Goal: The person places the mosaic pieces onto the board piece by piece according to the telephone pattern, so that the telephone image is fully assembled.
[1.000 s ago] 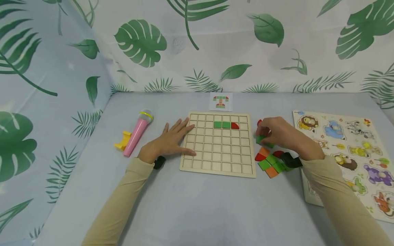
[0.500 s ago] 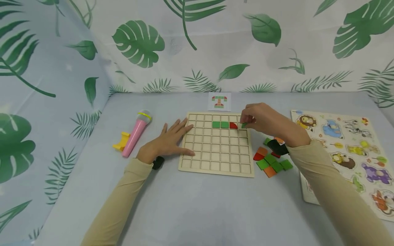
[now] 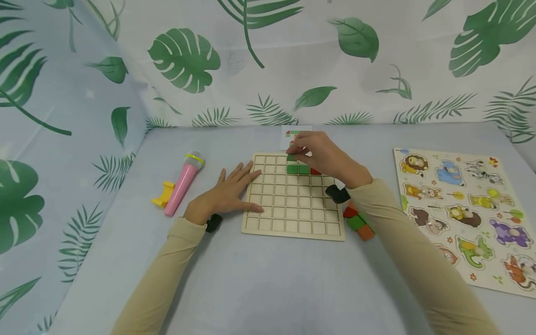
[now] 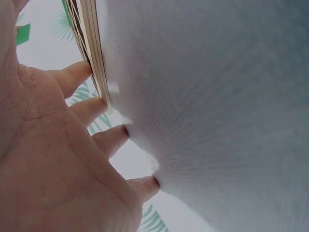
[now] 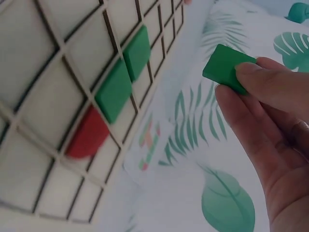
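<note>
A wooden grid board [image 3: 272, 214] lies on the table, with two green square tiles [image 5: 114, 92] and a red quarter-round tile [image 5: 89, 135] side by side in one of its upper rows. My right hand [image 3: 320, 156] pinches another green square tile [image 5: 227, 67] between thumb and fingers, above the board's upper part. With fingers spread, my left hand [image 3: 222, 197] rests at the board's left edge; its thumb and some fingertips reach over the rim. In the left wrist view, fingertips [image 4: 77, 77] touch the board's side and others touch the table.
A small pattern card [image 3: 284, 139], partly hidden by my right hand, lies behind the board. Loose tiles [image 3: 356, 222] lie right of it, partly under my right forearm. An animal puzzle board [image 3: 444, 204] is far right. A pink toy microphone [image 3: 182, 188] and yellow piece [image 3: 165, 194] lie left.
My right hand has picked up a green tile from the loose pile and carried it left, over the board's upper part. My left hand has stayed at the board's edge.
</note>
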`<state>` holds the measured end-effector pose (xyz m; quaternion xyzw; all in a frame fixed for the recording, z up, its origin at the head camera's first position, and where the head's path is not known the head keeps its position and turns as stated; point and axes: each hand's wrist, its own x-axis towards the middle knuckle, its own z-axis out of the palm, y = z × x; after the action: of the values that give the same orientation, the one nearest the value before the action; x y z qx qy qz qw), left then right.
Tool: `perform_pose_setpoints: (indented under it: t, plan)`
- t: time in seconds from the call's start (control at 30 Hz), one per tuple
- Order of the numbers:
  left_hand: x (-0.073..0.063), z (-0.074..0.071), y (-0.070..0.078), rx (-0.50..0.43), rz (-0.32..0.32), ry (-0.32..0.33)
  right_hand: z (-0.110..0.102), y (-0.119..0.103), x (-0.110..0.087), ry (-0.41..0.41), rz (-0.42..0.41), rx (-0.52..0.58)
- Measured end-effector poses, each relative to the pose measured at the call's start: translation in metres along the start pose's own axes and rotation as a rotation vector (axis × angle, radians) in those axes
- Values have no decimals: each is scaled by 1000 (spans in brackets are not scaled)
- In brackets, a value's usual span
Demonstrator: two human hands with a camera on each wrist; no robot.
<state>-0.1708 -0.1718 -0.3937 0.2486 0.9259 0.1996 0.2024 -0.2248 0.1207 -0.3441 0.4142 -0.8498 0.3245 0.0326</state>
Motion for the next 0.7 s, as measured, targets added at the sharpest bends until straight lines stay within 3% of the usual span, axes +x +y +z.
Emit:
perform_pose_setpoints:
  t: [0.2, 0.7]
  plan:
    - [1, 0, 0, 4, -2, -2, 18, 1, 6, -21, 43, 65]
    - [0, -1, 0, -1, -5, -5, 37, 5, 11, -70, 71, 33]
